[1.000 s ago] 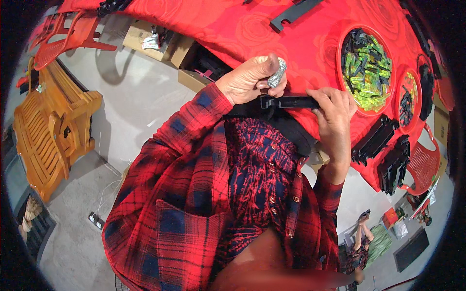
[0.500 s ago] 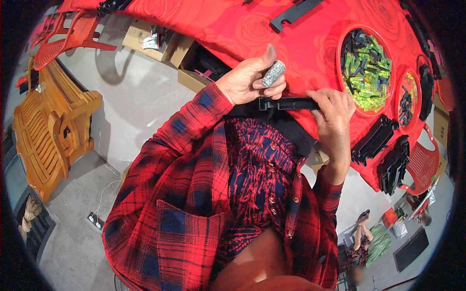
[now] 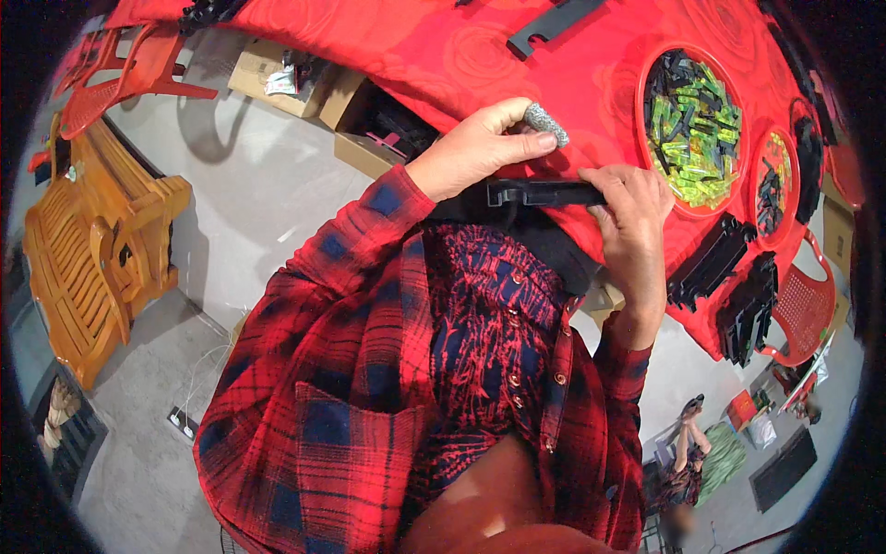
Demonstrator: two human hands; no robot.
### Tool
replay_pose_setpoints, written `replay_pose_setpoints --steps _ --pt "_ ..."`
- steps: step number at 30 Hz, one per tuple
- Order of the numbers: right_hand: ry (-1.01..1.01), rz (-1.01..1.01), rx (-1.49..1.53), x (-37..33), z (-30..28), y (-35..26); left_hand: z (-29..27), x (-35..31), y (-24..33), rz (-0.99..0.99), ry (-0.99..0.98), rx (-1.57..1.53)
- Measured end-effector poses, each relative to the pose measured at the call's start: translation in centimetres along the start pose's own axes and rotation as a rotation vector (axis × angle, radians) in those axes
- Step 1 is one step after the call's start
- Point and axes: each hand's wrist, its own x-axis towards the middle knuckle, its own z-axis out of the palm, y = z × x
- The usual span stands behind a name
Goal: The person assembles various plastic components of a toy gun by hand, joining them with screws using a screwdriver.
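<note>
A short grey speckled cylinder-like piece (image 3: 547, 125) is pinched in my left hand (image 3: 482, 148), with the thumb lying along it. My right hand (image 3: 632, 205) grips the right end of a long black plastic strip (image 3: 554, 194) between thumb and fingers. The strip lies nearly level in front of my body, its hooked left end just below my left hand and apart from the grey piece. Beyond my right hand stands a round red-rimmed basin (image 3: 643, 102) full of small yellow-green and black pieces.
A red patterned cloth (image 3: 415, 28) covers the table. Another black strip (image 3: 558, 28) lies at its far side. A smaller red tray (image 3: 792, 171) and stacked black strips (image 3: 711, 263) sit at the right. Cardboard boxes (image 3: 355, 152) stand below the left edge. A person (image 3: 683, 471) is at lower right.
My left hand has turned over, swinging the grey piece to the right and slightly up. The black strip has tilted a little in my right hand, which otherwise keeps its place.
</note>
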Motion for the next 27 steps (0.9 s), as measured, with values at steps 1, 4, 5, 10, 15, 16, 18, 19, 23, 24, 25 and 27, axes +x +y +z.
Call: replay_pose_setpoints --steps 1,4,5,10,15,16,18,19,23,24,25,27 --pt "0.015 0.001 0.007 0.0 0.0 0.0 0.3 0.0 -0.1 0.028 0.016 0.064" --pt "0.038 -0.007 -0.012 0.2 -0.4 -0.1 -0.4 -0.4 0.3 -0.162 -0.161 0.044" --pt "0.037 -0.002 -0.013 0.2 -0.3 0.0 -0.2 -0.6 0.9 -0.345 -0.243 -0.061" --pt "0.132 -0.042 -0.107 0.5 -0.1 -0.1 -0.3 -1.0 -0.1 -0.379 -0.301 -0.194" --pt "0.467 0.044 -0.042 0.8 0.2 -0.2 0.2 -0.9 -0.4 -0.360 -0.157 -0.307" --pt "0.507 0.074 0.001 0.8 0.2 -0.3 0.1 -0.9 -0.6 -0.348 -0.146 -0.323" --pt "0.568 0.094 0.024 0.8 0.4 -0.4 0.1 -0.7 -0.7 -0.338 -0.138 -0.338" --pt "0.569 0.095 0.023 0.9 0.5 -0.3 0.1 -0.7 -0.8 -0.337 -0.134 -0.334" --pt "0.537 0.087 0.099 0.9 1.5 -0.5 -0.2 -0.6 -1.0 -0.332 -0.147 -0.348" --pt "0.530 0.101 0.115 0.9 1.8 -0.6 -0.2 -0.7 -0.9 -0.332 -0.146 -0.349" --pt "0.530 0.101 0.115 0.9 2.0 -0.6 -0.1 -0.7 -0.8 -0.322 -0.143 -0.343" --pt "0.535 0.122 0.199 1.0 2.2 -0.6 0.1 -0.7 -0.7 -0.311 -0.143 -0.339"
